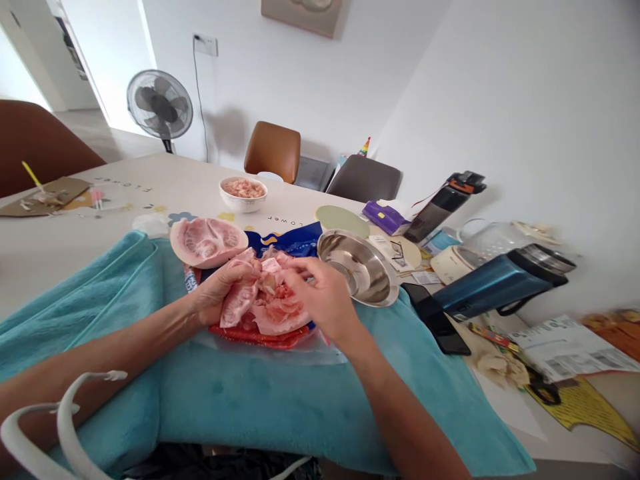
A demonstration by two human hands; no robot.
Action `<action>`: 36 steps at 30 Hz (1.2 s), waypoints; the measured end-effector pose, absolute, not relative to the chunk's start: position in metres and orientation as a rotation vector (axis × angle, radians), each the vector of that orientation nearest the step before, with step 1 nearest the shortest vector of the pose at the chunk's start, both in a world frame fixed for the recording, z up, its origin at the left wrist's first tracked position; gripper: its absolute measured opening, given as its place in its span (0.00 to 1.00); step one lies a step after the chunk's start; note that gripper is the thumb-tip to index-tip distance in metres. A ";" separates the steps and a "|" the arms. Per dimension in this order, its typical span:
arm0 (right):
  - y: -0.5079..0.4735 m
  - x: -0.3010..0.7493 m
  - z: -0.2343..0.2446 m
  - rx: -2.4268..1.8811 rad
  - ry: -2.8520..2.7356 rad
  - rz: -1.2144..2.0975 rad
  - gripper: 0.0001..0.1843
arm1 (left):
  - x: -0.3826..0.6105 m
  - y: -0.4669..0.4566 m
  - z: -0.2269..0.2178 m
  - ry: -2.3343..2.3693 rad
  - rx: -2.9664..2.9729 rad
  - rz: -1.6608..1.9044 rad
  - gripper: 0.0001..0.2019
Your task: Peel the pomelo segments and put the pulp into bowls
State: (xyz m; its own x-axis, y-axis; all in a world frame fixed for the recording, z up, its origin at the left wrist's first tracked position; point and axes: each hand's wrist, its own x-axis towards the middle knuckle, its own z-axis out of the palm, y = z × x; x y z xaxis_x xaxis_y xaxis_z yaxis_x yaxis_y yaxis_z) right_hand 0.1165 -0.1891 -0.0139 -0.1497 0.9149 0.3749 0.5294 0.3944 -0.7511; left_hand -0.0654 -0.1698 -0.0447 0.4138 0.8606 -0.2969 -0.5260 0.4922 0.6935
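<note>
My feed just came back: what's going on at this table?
A person's left hand grips a pink-fleshed pomelo chunk over a blue and red plastic bag on a teal towel; the right hand pinches its top. A shiny steel bowl sits empty beside them. A white bowl farther back holds pink fruit pieces.

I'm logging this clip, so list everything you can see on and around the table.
pomelo piece: one, pink, in both hands
pomelo half: one, pink, behind the hands
white bowl: one, white, mid-table, holding pink flesh
steel bowl: one, silver, right of the hands
towel: one, teal, under the fruit
plastic bag: one, blue, behind the fruit
flask: one, dark blue, table's right side
phone: one, black, at the towel's right edge
fan: one, dark, by the far wall
chairs: three, brown, around the table
left hand: one, bare, gripping the pomelo piece
right hand: one, bare, fingers pinching the pomelo piece
</note>
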 end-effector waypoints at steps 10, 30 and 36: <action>-0.181 0.097 -0.044 -1.175 -1.760 0.825 0.11 | -0.066 -0.168 -0.049 0.726 0.692 0.990 0.10; -0.186 0.101 -0.058 -1.138 -1.995 0.098 0.13 | -0.066 -0.165 -0.049 1.022 0.888 1.009 0.10; -0.185 0.100 -0.057 -1.098 -2.026 0.288 0.09 | -0.067 -0.165 -0.050 0.947 0.906 0.964 0.11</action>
